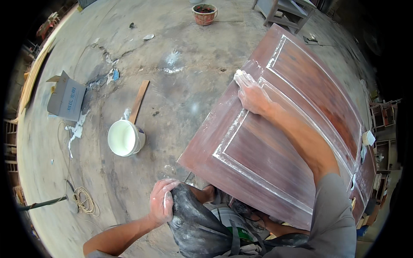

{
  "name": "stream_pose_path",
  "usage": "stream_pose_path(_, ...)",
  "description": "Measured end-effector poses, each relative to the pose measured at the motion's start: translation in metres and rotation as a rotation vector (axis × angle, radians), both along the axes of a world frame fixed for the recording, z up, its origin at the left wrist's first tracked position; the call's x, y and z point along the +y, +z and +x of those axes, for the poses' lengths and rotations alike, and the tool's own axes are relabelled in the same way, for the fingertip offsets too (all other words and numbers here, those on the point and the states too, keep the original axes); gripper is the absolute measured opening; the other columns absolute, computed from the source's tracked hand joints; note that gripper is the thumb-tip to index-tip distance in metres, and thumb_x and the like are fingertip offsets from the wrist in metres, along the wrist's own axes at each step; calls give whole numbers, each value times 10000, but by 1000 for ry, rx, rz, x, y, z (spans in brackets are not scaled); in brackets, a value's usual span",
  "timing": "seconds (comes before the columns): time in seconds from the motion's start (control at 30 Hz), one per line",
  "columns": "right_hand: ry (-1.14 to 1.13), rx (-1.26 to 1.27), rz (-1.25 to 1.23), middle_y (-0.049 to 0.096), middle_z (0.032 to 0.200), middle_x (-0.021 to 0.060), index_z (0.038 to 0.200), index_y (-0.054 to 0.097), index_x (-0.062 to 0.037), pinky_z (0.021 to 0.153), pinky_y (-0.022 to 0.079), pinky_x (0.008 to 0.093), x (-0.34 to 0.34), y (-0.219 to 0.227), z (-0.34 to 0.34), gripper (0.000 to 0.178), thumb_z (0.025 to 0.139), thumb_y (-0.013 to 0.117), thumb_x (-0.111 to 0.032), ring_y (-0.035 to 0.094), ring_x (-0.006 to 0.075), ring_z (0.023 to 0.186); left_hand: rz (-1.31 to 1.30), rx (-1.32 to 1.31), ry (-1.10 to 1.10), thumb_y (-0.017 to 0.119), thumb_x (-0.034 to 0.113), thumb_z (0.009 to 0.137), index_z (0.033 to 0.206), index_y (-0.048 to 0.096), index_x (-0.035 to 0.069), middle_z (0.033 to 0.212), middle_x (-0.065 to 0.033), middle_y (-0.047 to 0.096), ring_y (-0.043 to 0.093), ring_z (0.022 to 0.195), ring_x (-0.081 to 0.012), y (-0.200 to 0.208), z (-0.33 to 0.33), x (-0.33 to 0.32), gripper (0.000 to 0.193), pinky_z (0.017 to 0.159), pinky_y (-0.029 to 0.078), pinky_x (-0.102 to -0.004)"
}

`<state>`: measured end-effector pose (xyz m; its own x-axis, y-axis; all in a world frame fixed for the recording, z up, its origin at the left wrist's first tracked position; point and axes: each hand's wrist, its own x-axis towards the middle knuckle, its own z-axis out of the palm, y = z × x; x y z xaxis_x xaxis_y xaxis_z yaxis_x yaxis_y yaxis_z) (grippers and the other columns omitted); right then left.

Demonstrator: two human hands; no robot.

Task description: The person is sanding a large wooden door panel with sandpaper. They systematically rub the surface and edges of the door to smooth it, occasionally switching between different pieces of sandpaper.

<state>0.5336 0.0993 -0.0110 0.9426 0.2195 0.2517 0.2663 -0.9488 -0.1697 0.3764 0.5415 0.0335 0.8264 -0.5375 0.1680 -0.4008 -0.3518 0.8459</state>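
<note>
A reddish-brown door panel with raised mouldings lies tilted in front of me and to the right, with white dust along its grooves. My right hand, dusted white, presses on its upper left edge beside the moulding. Those fingers are closed together and bent down at the tips; whatever may be under them is too small or hidden to name. My left hand, also powdery, rests over my knee in dark, dusty trousers. Its fingers lie across the knee and hold nothing.
A white bucket of white material stands on the floor at left, by a wooden strip. Further left are an opened cardboard box and a coiled cord. A pot and a wooden stand are at the back.
</note>
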Motion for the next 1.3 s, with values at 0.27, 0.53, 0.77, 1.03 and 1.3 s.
stream_pose_path(0.27, 17, 52, -122, 412, 1552, 290, 1456, 451, 60, 1243, 295, 470, -7, 4, 13, 541, 959, 526, -140, 383, 415, 1468, 43, 28, -10, 489, 67, 910, 1149, 670, -42, 1146, -220, 666, 621, 1061, -412, 6, -3, 3, 319, 976, 491, -463)
stream_pose_path(0.53, 351, 195, 20, 425, 1521, 325, 1444, 434, 114, 1265, 247, 488, 160, 8, -97, 651, 889, 624, -170, 354, 433, 1484, 65, -2, -12, 514, 98, 883, 1160, 664, -28, 1146, -215, 661, 620, 1061, -404, -2, 1, 12, 339, 969, 488, -462)
stream_pose_path(0.77, 257, 144, -162, 462, 1516, 285, 1452, 435, 107, 1253, 280, 471, 88, 31, -62, 667, 892, 639, -192, 388, 393, 1476, 67, -14, 24, 494, 81, 895, 1166, 658, -29, 1161, -210, 660, 618, 1080, -398, -1, -8, 16, 335, 980, 486, -458)
stream_pose_path(1.03, 682, 245, 132, 469, 1498, 303, 1429, 464, 111, 1249, 289, 458, 200, 22, -126, 664, 863, 646, -184, 405, 404, 1460, 151, 1, 11, 434, 105, 962, 1179, 654, -36, 1194, -224, 655, 618, 1110, -398, 1, -10, 18, 339, 1006, 478, -452)
stream_pose_path(1.3, 459, 191, -6, 440, 1507, 320, 1442, 437, 106, 1243, 290, 483, 186, 21, -137, 644, 877, 613, -148, 387, 426, 1465, 117, 4, 41, 444, 100, 946, 1177, 661, -25, 1172, -212, 662, 617, 1095, -396, 3, -10, 15, 341, 992, 483, -446)
